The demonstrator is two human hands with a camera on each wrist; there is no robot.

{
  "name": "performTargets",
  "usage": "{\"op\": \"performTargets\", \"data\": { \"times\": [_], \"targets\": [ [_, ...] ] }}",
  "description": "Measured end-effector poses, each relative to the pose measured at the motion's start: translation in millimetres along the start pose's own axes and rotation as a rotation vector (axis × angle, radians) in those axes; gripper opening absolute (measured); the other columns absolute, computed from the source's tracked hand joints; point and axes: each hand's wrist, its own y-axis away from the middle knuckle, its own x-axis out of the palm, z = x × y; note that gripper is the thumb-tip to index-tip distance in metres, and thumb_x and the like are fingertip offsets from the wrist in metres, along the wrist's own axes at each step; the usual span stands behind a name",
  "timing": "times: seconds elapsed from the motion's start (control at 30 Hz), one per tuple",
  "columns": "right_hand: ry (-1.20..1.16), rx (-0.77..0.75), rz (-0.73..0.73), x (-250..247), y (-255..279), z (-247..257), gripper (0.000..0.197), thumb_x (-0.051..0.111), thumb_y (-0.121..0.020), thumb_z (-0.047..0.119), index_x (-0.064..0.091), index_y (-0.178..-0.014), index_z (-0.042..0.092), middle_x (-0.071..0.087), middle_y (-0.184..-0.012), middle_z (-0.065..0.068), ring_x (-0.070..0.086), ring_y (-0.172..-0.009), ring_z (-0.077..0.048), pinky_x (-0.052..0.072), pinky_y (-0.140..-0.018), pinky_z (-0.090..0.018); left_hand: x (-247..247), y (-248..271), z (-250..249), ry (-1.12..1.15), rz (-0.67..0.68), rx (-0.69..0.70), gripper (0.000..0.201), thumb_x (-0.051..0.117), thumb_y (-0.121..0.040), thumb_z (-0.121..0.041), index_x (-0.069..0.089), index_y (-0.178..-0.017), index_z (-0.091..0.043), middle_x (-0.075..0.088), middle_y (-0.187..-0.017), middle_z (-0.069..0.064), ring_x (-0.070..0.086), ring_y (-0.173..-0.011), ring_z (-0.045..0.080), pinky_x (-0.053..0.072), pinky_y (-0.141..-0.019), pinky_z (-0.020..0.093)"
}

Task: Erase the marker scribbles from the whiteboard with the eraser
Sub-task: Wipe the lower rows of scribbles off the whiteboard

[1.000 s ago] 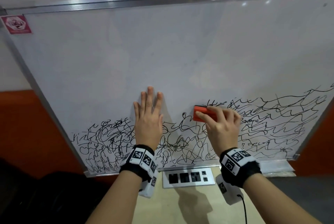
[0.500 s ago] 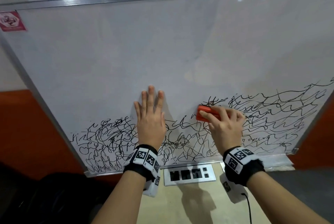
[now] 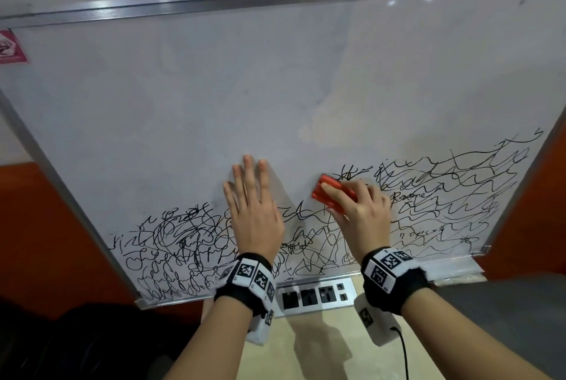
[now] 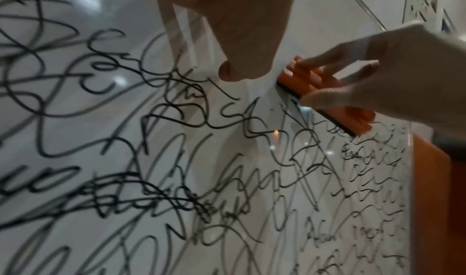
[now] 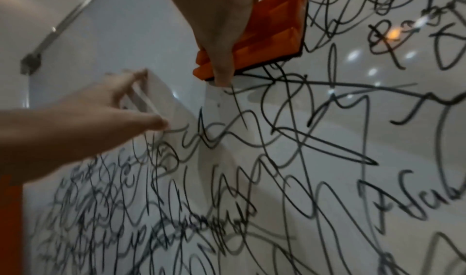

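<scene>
The orange plastic block eraser (image 3: 333,193) is gripped by the right hand (image 3: 360,211), fingers curled over its back, and pressed flat on the big aluminium-framed whiteboard (image 3: 275,88). Beside the eraser, the left hand (image 3: 254,211) is laid flat, fingers straight. Black marker scribbles (image 3: 444,195) are spread below and right of the eraser.

1 whiteboard (image 3: 275,88); 1 eraser (image 3: 332,192); 2 hands; 2 wristbands; 1 sticker (image 3: 10,48)

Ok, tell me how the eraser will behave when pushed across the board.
The eraser looks like rigid ribbed plastic, so the right hand should keep grip. Its dark pad lies flat on the glossy board; probably it slides easily. The left hand braces.
</scene>
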Motion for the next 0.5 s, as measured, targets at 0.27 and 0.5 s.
{"op": "performTargets", "data": {
  "times": [0.27, 0.5],
  "targets": [
    [-0.049, 0.152, 0.034, 0.8, 7.9, -23.9, 0.061, 0.092, -0.066, 0.027, 0.064, -0.120, 0.029, 0.063, -0.106, -0.006, 0.057, -0.088, -0.029, 0.053, -0.068, -0.044, -6.7, -7.7, -38.1, 0.063, 0.080, 0.187, 0.105, 0.065, -0.077, -0.037, 0.005, -0.161, -0.014, -0.009, -0.168, 0.010, -0.008, -0.154, 0.028, 0.006, -0.122, 0.061],
    [-0.013, 0.105, -0.022, -11.3, -22.4, -23.4, 0.052, 0.089, -0.068, 0.028, 0.070, -0.116, 0.026, 0.063, -0.103, -0.007, 0.055, -0.086, -0.032, 0.049, -0.071, -0.043, 3.0, -7.7, -35.7, -0.036, 0.134, 0.170, 0.115, 0.057, -0.077, -0.073, 0.000, -0.161, -0.019, -0.010, -0.168, 0.007, -0.010, -0.154, 0.029, 0.002, -0.121, 0.062]
  ]
}}
